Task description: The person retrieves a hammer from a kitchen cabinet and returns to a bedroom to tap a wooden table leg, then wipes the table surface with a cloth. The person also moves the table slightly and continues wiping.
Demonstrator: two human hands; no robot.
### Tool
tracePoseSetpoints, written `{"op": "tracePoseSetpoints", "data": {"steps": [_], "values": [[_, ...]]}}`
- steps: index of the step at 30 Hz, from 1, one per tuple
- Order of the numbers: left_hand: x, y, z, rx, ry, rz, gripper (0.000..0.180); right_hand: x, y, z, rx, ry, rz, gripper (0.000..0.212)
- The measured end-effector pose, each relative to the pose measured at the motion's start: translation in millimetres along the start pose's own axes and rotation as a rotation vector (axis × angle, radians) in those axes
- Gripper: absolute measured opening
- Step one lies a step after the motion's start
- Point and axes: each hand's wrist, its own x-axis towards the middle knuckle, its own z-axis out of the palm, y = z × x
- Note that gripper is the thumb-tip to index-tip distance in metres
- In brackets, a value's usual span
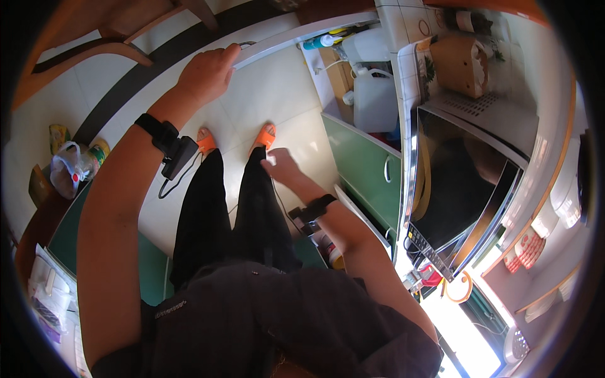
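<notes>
Already our left hand (211, 72) clasps the open door (283, 41) at eleven o'clock; jugs (376, 104) sit untouched; right hand (285, 167) loose, empty.

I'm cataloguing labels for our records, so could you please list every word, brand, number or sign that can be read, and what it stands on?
No text here is clear enough to quote.
Pale lettering on the dark cloth shirt: too blurred.
Markings on the narrow button strip of the black, glass-fronted appliance: too small.
Pale label on the dark bottle: too blurred.
</notes>
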Motion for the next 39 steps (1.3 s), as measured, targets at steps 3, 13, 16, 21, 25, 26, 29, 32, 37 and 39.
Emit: {"op": "tracePoseSetpoints", "data": {"steps": [3,13,16,21,25,26,29,32,37,39], "values": [[6.8,-5.5,-4.1,0.041,0.042,0.011,0.031,24.2,41.7,-26.6,-0.077,0.07,0.064,0.035],[21.9,-20.3,-16.5,0.115,0.161,0.143,0.037,109.7,76.5,-63.1,0.029,0.096,0.231,0.038],[25.9,-23.3,-15.4,0.154,0.187,0.166,0.037,131.4,81.2,-71.6,0.049,0.117,0.21,0.038],[28.8,-26.3,-18.4,0.14,0.084,0.127,0.038,156.7,91.2,-88.0,0.084,0.166,0.23,0.038],[29.6,-27.4,-20.7,0.179,0.093,0.141,0.042,167.7,107.8,-93.5,0.086,0.125,0.314,0.04],[28.7,-31.9,-19.0,0.177,0.072,0.134,0.042,169.6,111.5,-93.1,0.084,0.109,0.341,0.041],[28.6,-46.6,-13.3,0.176,0.036,0.14,0.041,172.6,133.8,-85.1,0.045,0.101,0.41,0.04],[29.5,-55.3,-12.9,0.231,0.005,0.153,0.039,175.6,164.1,-75.3,0.004,0.088,0.441,0.038],[19.3,-73.3,-12.6,0.234,-0.074,0.071,0.039,178.9,194.4,-76.1,-0.075,0.071,0.401,0.038],[14.0,-80.9,-11.2,0.25,-0.091,0.039,0.041,184.0,207.5,-80.8,-0.089,0.083,0.411,0.036]]}}
